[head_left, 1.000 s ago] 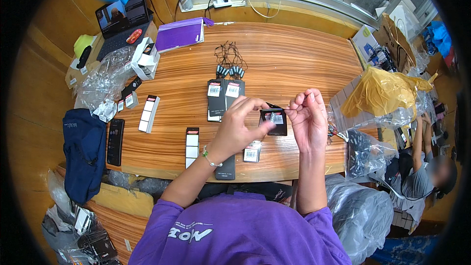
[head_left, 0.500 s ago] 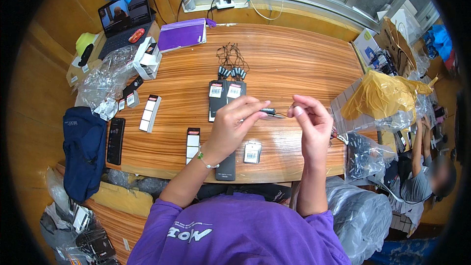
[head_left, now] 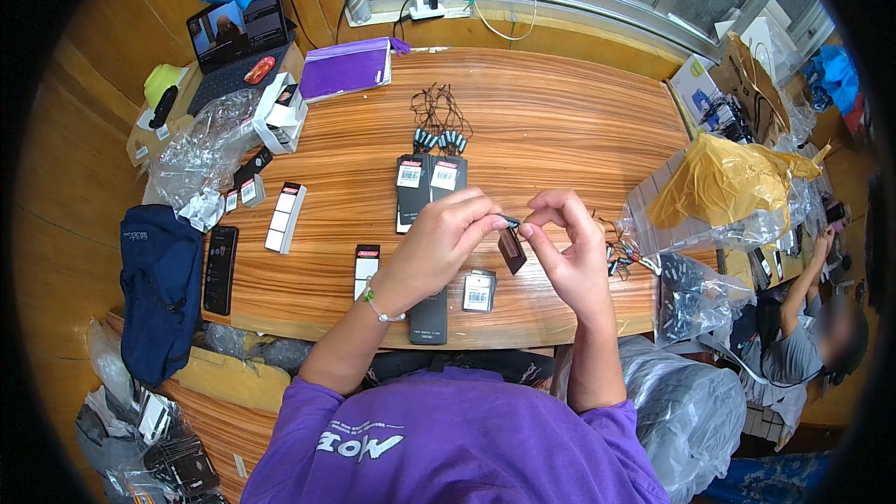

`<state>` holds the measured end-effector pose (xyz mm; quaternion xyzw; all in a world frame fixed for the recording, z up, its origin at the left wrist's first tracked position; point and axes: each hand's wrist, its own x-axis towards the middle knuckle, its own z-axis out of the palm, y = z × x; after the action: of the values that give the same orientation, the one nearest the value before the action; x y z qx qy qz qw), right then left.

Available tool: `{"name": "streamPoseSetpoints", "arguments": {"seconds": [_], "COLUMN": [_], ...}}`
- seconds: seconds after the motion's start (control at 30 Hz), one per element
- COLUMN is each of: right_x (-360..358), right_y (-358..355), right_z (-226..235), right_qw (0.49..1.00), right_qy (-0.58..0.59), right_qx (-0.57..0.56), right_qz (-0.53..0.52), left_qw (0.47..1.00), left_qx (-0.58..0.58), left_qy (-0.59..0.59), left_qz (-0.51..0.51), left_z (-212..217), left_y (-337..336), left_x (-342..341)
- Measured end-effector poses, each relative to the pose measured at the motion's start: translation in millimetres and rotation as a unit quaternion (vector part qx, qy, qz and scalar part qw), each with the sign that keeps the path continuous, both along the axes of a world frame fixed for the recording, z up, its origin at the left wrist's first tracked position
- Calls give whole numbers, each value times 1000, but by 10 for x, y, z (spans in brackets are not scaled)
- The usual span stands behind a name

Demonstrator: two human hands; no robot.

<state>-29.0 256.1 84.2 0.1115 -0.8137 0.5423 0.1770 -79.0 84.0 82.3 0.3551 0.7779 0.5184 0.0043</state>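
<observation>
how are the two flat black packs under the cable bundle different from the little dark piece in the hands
The two flat black packs lie flat side by side on the wooden table; the little dark piece hangs in the air, tilted, between the left hand and right hand. The packs are long, with red-and-white labels at the top; the piece is much smaller, with no label in sight. Both are dark and roughly rectangular.

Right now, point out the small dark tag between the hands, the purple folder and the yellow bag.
small dark tag [head_left: 511, 250], head view, its flat face.
purple folder [head_left: 347, 70], head view, cover middle.
yellow bag [head_left: 719, 182], head view, crumpled middle.
</observation>
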Motion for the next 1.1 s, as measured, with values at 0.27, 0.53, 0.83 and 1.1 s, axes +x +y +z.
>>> {"name": "streamPoseSetpoints", "arguments": {"seconds": [0.27, 0.53, 0.83, 1.1], "right_x": [-5, -2, -80, -484], "right_y": [84, 212, 81, -140], "right_z": [-98, -246, -303, -571], "right_qw": [955, 923, 949, 769], "right_qy": [-174, -219, -187, -156], "right_qx": [-206, -249, -186, -589], "right_qz": [124, 194, 170, 196], "left_qw": [981, 953, 979, 990], "left_qx": [-32, -16, 6, 56], "left_qy": [-168, -271, -166, 47], "left_qz": [-94, -134, -120, 124], "left_z": [2, -56, 56, -352], "left_y": [-81, -54, -52, 140], "left_x": [-61, -23, -219, -100]}}
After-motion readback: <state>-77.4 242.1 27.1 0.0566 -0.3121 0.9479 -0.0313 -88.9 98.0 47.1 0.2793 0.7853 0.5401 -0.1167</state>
